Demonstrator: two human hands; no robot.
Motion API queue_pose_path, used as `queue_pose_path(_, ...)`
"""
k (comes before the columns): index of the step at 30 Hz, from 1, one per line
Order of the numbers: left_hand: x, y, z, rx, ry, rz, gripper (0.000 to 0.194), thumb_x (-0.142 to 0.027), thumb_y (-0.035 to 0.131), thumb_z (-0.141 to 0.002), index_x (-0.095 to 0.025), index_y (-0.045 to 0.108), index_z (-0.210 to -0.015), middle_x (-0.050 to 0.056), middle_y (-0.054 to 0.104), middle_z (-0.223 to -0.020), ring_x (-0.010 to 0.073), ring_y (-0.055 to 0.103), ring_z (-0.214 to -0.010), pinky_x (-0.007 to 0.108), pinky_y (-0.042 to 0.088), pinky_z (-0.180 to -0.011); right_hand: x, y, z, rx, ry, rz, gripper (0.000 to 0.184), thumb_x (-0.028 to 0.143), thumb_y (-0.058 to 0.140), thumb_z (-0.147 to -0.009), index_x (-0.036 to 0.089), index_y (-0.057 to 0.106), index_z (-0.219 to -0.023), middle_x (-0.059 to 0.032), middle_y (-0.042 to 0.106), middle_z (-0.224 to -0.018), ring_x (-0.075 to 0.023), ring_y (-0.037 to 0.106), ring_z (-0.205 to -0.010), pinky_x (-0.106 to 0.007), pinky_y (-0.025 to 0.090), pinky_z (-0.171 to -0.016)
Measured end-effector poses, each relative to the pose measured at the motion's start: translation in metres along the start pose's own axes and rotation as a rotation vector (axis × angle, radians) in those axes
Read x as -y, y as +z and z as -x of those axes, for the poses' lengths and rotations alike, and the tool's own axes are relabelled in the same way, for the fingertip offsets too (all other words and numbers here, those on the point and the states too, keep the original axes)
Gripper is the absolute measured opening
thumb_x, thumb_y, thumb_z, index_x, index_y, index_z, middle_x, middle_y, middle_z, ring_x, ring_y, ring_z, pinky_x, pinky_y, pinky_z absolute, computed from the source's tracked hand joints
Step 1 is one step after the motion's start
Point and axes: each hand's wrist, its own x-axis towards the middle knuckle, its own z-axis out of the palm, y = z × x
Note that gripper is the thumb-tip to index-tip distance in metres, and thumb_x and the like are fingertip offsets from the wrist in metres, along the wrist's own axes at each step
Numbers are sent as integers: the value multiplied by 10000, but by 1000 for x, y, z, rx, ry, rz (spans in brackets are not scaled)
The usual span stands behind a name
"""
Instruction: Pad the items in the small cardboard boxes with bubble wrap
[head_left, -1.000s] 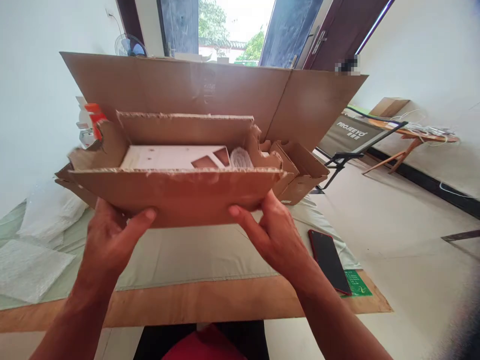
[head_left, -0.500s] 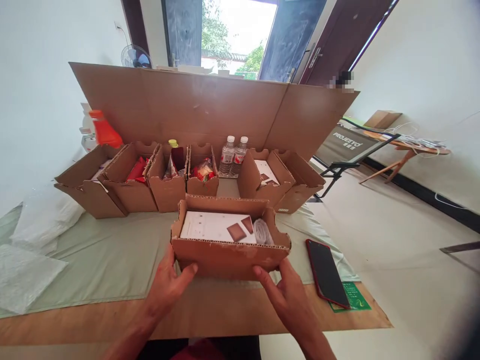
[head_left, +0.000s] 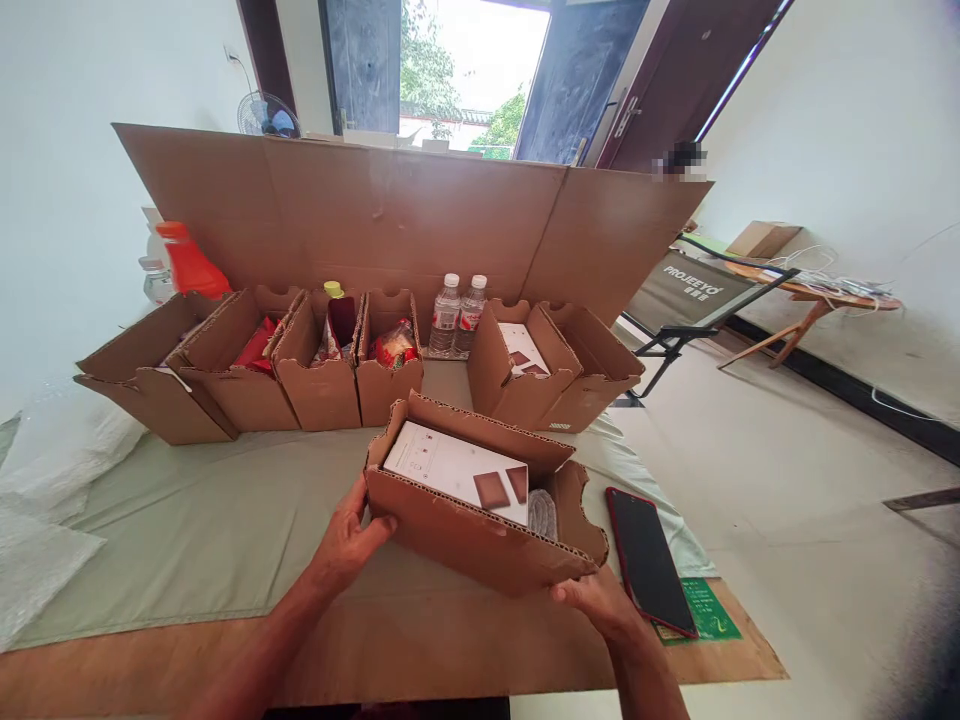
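Observation:
An open cardboard box [head_left: 480, 540] rests on the table near its front edge, turned at a slant. Inside lie a white carton with brown squares [head_left: 450, 466] and a clear plastic bundle [head_left: 541, 512]. My left hand [head_left: 346, 540] grips the box's left end, thumb on the front wall. My right hand [head_left: 600, 602] holds the box's lower right corner from underneath, fingers curled.
A row of open cardboard boxes [head_left: 315, 385] stands behind, holding red packets, a yellow-capped bottle and a white carton; two water bottles [head_left: 456, 315] stand between them. A tall cardboard sheet [head_left: 390, 215] backs the row. A red-edged phone [head_left: 646, 560] lies right of the box. Bubble wrap [head_left: 45, 480] lies left.
The box came down from in front of my face onto the table and has been turned clockwise; my right hand slid to its right corner.

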Motion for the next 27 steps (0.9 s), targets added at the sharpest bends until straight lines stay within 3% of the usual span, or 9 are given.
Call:
queue_pose_path(4,-3,5,-8,-15,-25,48,599,-278,622,-812,-166,533,-1394,125,619,-1396,334,544,-1320,435,466,-1101,-11,4,-3,94,82,-46,1389,915,761,-381,201,437,-1527,-212,498,-1514,-475,509,-1342,-597,497,-1033)
queue_pose_path(8,-4,22,-30,3,-21,42,663,-290,545,-898,-191,375,-1531,115,454,-1571,314,401,-1459,470,320,-1219,-26,9,4,-26,95,-9,1371,835,817,-442,181,365,-1558,-242,494,-1508,-487,497,-1351,-632,461,-1058)
queue_pose_path(14,1,61,-39,-81,-75,20,922,-506,549,-959,-200,-2,-1632,115,10,-1725,293,47,-1588,474,204,-1274,-26,22,-1,-167,-27,-19,1279,783,799,-585,183,273,-1586,-240,496,-1503,-434,547,-1316,-579,496,-1036)
queue_pose_path(18,0,76,-35,-125,-101,-32,948,-592,504,-957,-182,-24,-1630,102,-94,-1721,266,-97,-1583,460,30,-1298,-34,19,-4,-183,-12,-14,1223,796,798,-572,162,381,-1531,-232,621,-1349,-424,617,-1214,-537,535,-964)
queue_pose_path(21,-2,86,-39,-145,-103,-80,933,-604,453,-966,-141,-19,-1625,117,-133,-1713,253,-148,-1574,471,-23,-1292,-40,17,-6,-165,-14,-37,1146,800,787,-586,160,451,-1475,-209,674,-1249,-407,642,-1164,-506,542,-937)
queue_pose_path(27,5,111,-49,-116,-90,-80,859,-588,371,-990,-85,72,-1619,152,-62,-1716,257,-84,-1585,456,-6,-1297,-45,25,-9,-256,-4,-27,1146,670,839,-624,209,317,-1534,-221,525,-1466,-395,544,-1313,-529,475,-1041)
